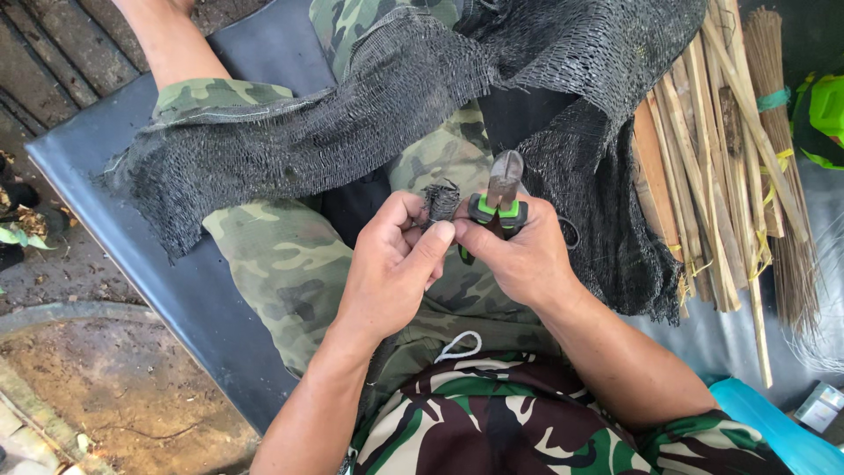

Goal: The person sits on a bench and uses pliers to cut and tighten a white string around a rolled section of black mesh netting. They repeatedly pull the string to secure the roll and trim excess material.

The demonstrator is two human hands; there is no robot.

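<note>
My left hand (396, 259) pinches a small rolled piece of black mesh (441, 202) between thumb and fingers, just above my lap. My right hand (523, 251) grips a pair of pliers (501, 193) with green and black handles, the metal jaws pointing up and away from me, right beside the mesh piece. A long strip of black netting (308, 132) drapes across my knees in camouflage trousers and over to the right.
I sit on a dark padded bench (176, 281). A bundle of split bamboo sticks (712, 158) and a thin broom bundle (787, 176) lie at right. A green object (826, 110) sits far right, a blue one (765, 422) at lower right.
</note>
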